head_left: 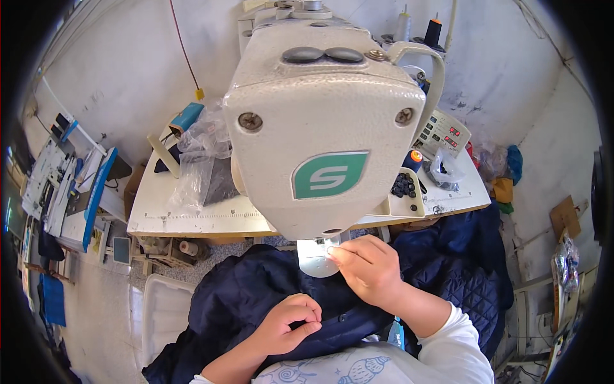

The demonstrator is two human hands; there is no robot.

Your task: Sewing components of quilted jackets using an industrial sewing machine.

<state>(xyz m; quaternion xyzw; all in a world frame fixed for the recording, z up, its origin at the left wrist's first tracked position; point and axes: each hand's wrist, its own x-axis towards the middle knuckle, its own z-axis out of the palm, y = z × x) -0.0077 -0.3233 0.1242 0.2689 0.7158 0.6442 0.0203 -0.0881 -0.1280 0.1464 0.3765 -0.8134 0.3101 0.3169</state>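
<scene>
Right grip [371,269] stands at the edge of the pale plate [316,267] under the sewing machine head [326,109], thumb and fingertips drawn in to a narrow pinch; whether anything small sits between them I cannot tell, with bright light washing out that spot. Left grip [288,325] is half curled, lower and to the left of the right one, over the dark blue garment [246,281]; no held thing shows, though its inner side is hidden and I cannot say whether the tips meet. The garment lies bunched below both grips and spreads out leftward, with quilted dark cloth [460,288] to the right of the right grip. Up and to that grip's right, a pale tray [417,200] of dark buttons [403,184] sits on the bench [217,221].

Most serious, I judge, would be a hurt fingertip: the right grip is so near the working spot that a stitch cycle started now could catch it. Anything tiny in that pinch could slip and be lost in the dark folds below. The garment's own weight could also drag it askew, since the left grip looks too loose to hold it back.
</scene>
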